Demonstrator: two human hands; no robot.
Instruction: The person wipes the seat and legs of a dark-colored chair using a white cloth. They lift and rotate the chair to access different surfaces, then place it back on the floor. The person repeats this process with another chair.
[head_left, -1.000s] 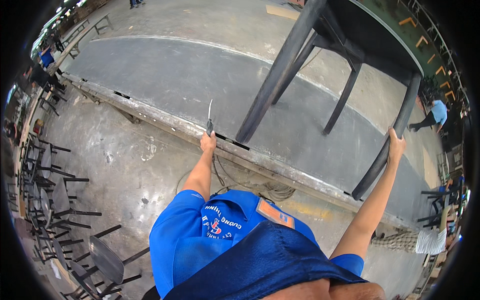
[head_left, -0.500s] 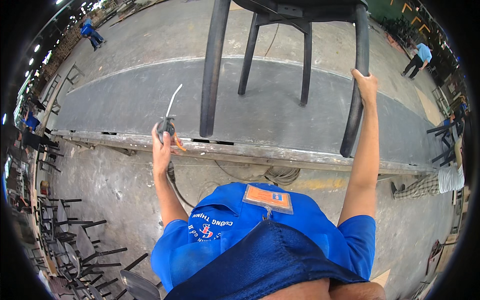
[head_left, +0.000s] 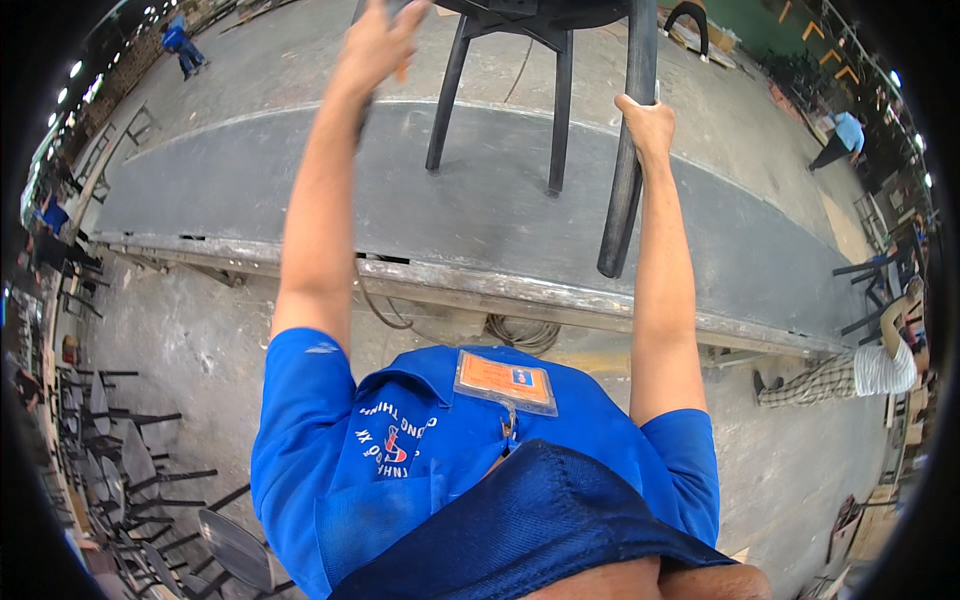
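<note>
A black wooden chair (head_left: 545, 16) stands on a long grey-topped bench (head_left: 480, 230), its upper part cut off by the top edge of the view. My right hand (head_left: 650, 127) is wrapped round its near right leg (head_left: 622, 215). Up by the near left side of the chair is my left hand (head_left: 378, 50), smeared by motion. It is closed on an air blow gun, of which only a bit of the orange lever (head_left: 403, 70) shows. My left forearm largely covers the near left leg.
Below the bench lies a coiled hose (head_left: 522, 333). Many black chairs (head_left: 130, 480) are piled at the lower left. One person (head_left: 182, 45) is at the far left; others (head_left: 840, 140) (head_left: 850, 375) are on the right.
My left hand has moved up and away from me with the air blow gun, to the chair's upper left. My right hand still holds the leg; the whole view has shifted somewhat.
</note>
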